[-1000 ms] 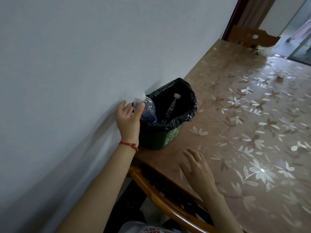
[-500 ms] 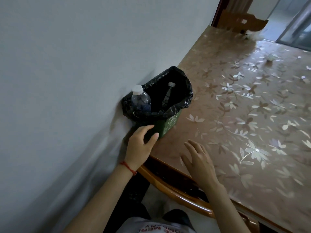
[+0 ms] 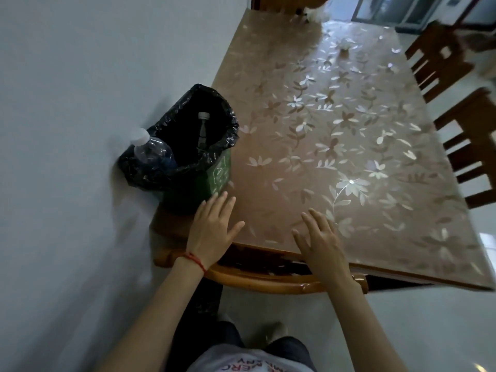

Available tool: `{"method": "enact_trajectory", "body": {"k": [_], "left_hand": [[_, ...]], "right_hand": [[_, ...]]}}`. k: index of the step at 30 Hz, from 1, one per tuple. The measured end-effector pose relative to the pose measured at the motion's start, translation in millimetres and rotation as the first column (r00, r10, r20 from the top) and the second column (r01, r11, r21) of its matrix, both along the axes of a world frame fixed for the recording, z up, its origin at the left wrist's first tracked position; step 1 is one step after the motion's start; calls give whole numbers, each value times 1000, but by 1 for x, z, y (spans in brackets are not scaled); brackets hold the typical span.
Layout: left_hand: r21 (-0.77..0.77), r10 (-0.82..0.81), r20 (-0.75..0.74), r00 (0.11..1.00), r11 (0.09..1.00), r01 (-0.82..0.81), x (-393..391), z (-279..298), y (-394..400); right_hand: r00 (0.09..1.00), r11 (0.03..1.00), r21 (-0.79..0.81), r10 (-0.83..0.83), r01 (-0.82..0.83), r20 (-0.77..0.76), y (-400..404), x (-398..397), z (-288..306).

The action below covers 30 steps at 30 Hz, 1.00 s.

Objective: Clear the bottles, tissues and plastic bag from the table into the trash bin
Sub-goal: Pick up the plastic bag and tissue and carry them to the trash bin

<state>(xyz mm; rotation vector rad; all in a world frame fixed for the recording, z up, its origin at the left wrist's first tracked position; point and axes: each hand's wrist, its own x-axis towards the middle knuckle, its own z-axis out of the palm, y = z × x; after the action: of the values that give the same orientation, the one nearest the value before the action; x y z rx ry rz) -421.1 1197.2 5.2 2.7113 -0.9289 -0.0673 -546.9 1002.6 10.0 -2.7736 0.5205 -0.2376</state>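
Head view: left hand [image 3: 213, 230] flat, fingers spread and straight, palm down at the near corner of the surface [image 3: 349, 162], fingertips right at the base of the trash bin [image 3: 206, 183], holding nothing; right hand [image 3: 320, 241] also flat and spread, palm down near the front edge, empty; both forearms reach in from the bottom of frame, red string on the left wrist; bin sits on the surface corner against the wall, lined with a black bag [image 3: 188, 146]; large bottle [image 3: 154, 151] leans on the bin's near-wall rim, cap sticking out above the liner, so only partly in; smaller bottle [image 3: 203, 127] stands deeper inside; judgement: bottles look dealt with, though the big one may need a push down; left to do: white crumpled bits far across the surface, one [image 3: 346, 45] mid-far and another [image 3: 314, 13] at the far end, probably tissues, too small to be sure; plastic bag not identifiable; chair back [image 3: 268, 280] just under the front edge.
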Motion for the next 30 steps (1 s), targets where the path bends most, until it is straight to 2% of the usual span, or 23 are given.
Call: {"method": "enact_trajectory", "body": {"k": [8, 15, 22, 30], "left_hand": [[43, -175, 27, 984, 984, 173, -30, 3, -76], [93, -408, 33, 912, 910, 404, -74, 2, -167], [74, -682, 20, 731, 731, 679, -131, 4, -256], [34, -889, 19, 457, 458, 888, -194, 5, -336]], "right_hand": [[968, 966, -59, -251, 251, 5, -60, -75, 3], [874, 874, -20, -485, 486, 38, -112, -168, 3], [638, 637, -33, -769, 770, 33, -122, -255, -2], [289, 290, 9, -957, 957, 32, -106, -322, -12]]}}
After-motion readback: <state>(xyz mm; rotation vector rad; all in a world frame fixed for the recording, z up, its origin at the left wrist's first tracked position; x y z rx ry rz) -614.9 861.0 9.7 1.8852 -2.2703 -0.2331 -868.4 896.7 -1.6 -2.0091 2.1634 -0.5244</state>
